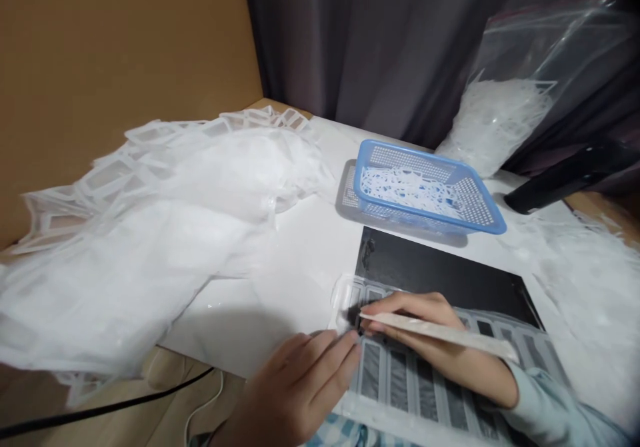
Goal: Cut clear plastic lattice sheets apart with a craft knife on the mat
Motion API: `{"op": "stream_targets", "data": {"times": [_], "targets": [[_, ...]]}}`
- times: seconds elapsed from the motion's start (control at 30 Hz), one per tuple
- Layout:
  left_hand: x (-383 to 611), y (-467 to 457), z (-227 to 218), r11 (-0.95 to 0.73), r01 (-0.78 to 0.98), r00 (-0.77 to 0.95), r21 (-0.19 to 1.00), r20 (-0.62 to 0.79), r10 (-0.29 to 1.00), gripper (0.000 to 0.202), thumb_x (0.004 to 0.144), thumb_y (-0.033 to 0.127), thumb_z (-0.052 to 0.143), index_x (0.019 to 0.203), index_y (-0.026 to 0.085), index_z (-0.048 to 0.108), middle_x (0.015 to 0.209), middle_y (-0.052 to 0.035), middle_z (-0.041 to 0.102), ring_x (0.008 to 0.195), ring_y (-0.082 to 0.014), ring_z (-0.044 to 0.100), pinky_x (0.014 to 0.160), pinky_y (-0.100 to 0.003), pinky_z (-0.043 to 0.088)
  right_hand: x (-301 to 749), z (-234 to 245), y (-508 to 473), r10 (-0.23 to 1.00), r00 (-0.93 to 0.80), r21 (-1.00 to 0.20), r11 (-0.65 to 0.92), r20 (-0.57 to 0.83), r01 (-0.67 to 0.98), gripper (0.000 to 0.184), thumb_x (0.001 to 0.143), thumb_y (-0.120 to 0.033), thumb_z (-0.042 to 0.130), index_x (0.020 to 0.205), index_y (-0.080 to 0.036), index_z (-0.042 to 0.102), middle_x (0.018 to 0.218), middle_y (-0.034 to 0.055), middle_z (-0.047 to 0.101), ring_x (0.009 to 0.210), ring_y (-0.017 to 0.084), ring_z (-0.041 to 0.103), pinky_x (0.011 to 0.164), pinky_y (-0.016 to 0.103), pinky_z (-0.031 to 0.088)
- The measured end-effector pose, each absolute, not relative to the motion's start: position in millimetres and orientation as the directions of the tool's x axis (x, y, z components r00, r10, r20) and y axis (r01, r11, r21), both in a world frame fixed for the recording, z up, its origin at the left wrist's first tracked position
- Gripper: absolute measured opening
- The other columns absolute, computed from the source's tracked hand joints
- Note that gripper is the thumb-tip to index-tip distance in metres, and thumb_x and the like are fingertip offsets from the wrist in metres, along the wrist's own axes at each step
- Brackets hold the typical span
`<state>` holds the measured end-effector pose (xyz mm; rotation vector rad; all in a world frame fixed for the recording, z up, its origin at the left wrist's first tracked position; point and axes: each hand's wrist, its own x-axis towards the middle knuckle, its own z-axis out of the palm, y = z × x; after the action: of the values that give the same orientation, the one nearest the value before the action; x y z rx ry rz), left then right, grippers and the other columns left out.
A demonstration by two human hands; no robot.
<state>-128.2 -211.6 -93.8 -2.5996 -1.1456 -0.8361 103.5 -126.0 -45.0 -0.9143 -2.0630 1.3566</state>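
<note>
A translucent frame-like plastic sheet (395, 374) with several long rectangular openings lies in front of me, partly over a black mat (445, 267). My right hand (425, 327) is closed around a slim, flat white stick-like tool (450, 334), whose narrow tip points left to the sheet's upper left part. My left hand (315, 374) rests at the sheet's left edge, fingers stretched out side by side, fingertips close to the tool's tip. Its thumb is hidden. Between the hands is a small dark spot that I cannot make out.
Behind the mat stands a blue perforated basket (430, 154) with white plastic scraps. A large heap of white-framed translucent sheets (175, 187) covers the left. At the back right are a clear bag (500, 114) of white pieces and a black cylindrical object (555, 184); more translucent material (595, 287) lies right.
</note>
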Motion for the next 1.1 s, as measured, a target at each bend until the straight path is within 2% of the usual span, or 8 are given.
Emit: {"op": "stream_targets", "data": {"times": [0.17,0.4,0.57,0.63,0.73,0.9,1.0,1.1], "targets": [[-126,-210,-89,-0.672,0.736,0.534,0.075,0.546,0.646,0.033,0.104,0.013,0.041,0.119,0.017,0.070,0.125,0.0012,0.070,0.111,-0.0152,0.057,0.095,-0.032,0.038,105,-51,-128,0.706,-0.674,-0.872,0.450,0.217,0.191,0.014,0.095,-0.014,0.066,0.107,-0.017,0.073,0.095,0.0052,0.074,0.086,0.014,0.070,0.077,0.022,0.054],[-124,-213,-89,-0.634,0.771,0.516,0.068,0.516,0.683,0.034,0.100,0.011,0.044,0.117,0.023,0.071,0.126,0.0050,0.069,0.108,-0.0129,0.056,0.096,-0.030,0.038,103,-47,-127,0.622,-0.741,-0.844,0.516,0.252,0.147,0.017,0.096,-0.006,0.060,0.109,-0.014,0.068,0.105,0.0091,0.072,0.097,0.016,0.068,0.086,0.027,0.056],[-124,-214,-89,-0.633,0.770,0.505,0.077,0.532,0.680,0.038,0.098,0.007,0.042,0.116,0.022,0.071,0.125,0.0058,0.070,0.108,-0.0125,0.057,0.096,-0.030,0.039,104,-52,-127,0.576,-0.764,-0.808,0.575,0.290,0.126,0.020,0.101,-0.012,0.053,0.117,-0.015,0.065,0.114,0.0123,0.072,0.102,0.018,0.068,0.094,0.032,0.055],[-124,-213,-87,-0.630,0.773,0.501,0.078,0.534,0.681,0.038,0.098,0.007,0.041,0.114,0.023,0.072,0.123,0.0058,0.071,0.105,-0.0126,0.057,0.094,-0.030,0.039,107,-55,-129,0.529,-0.796,-0.756,0.638,0.293,0.145,0.021,0.103,-0.014,0.050,0.120,-0.015,0.063,0.122,0.0138,0.070,0.105,0.018,0.066,0.094,0.033,0.055],[-123,-212,-85,-0.631,0.772,0.499,0.079,0.541,0.677,0.035,0.100,0.011,0.042,0.110,0.023,0.073,0.118,0.0058,0.072,0.102,-0.0130,0.057,0.091,-0.030,0.040,109,-58,-132,0.451,-0.849,-0.603,0.769,0.275,0.212,0.024,0.104,-0.015,0.048,0.123,-0.014,0.062,0.131,0.0160,0.065,0.109,0.022,0.062,0.092,0.036,0.056],[-120,-211,-82,-0.615,0.779,0.464,0.121,0.548,0.696,0.031,0.099,0.012,0.045,0.110,0.021,0.073,0.113,0.0052,0.074,0.096,-0.0136,0.055,0.087,-0.032,0.040,108,-59,-137,0.400,-0.856,-0.391,0.882,0.328,0.262,0.024,0.103,-0.011,0.047,0.119,-0.013,0.064,0.131,0.0169,0.065,0.106,0.024,0.061,0.089,0.040,0.057],[-120,-211,-80,-0.612,0.780,0.453,0.130,0.557,0.696,0.031,0.099,0.013,0.044,0.106,0.021,0.074,0.111,0.0046,0.074,0.094,-0.0135,0.056,0.085,-0.031,0.039,108,-59,-137,0.417,-0.848,-0.404,0.873,0.328,0.274,0.025,0.103,-0.010,0.047,0.123,-0.014,0.063,0.132,0.0157,0.065,0.104,0.023,0.060,0.089,0.039,0.057],[-121,-210,-80,-0.619,0.777,0.462,0.112,0.566,0.683,0.032,0.101,0.013,0.043,0.107,0.022,0.073,0.111,0.0057,0.075,0.094,-0.0133,0.056,0.083,-0.032,0.038,110,-59,-136,0.446,-0.845,-0.508,0.822,0.295,0.257,0.028,0.105,-0.013,0.044,0.129,-0.015,0.059,0.134,0.0150,0.063,0.108,0.023,0.058,0.090,0.038,0.057]]}}
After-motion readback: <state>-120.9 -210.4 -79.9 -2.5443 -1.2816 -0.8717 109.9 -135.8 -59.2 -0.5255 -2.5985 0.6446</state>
